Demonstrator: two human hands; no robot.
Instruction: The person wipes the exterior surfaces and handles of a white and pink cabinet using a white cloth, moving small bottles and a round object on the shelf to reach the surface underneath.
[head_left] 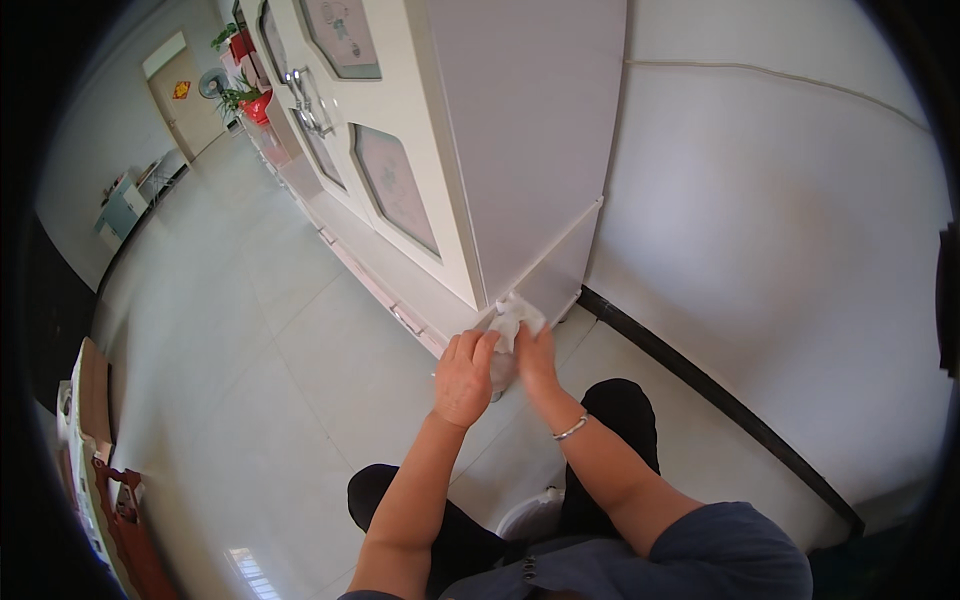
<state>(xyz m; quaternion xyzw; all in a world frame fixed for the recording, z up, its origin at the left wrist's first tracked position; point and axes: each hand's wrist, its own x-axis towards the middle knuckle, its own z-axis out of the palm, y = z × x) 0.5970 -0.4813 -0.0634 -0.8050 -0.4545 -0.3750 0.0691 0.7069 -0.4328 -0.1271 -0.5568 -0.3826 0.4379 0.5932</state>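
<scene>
A thin, crumpled white cloth (522, 312) is bunched at the low front corner of a tall white cabinet (540, 130). My left hand (466, 378) is at its left edge, with curled fingers gripping it beside the cabinet's pale pink base. On the other side, my right hand (537, 358) pinches the cloth from below, slightly blurred. A silver bracelet (571, 428) circles my right wrist. Between and below the hands, something pale and rounded shows in part; I cannot make out what it is.
Silver handles (305, 100) stand out from the cabinet doors. A dark skirting board (720, 390) runs along the white wall at right. Under me is a pale stool (530, 515). Red-brown furniture (130, 510) stands at the near left, potted plants (245, 100) beyond the cabinet.
</scene>
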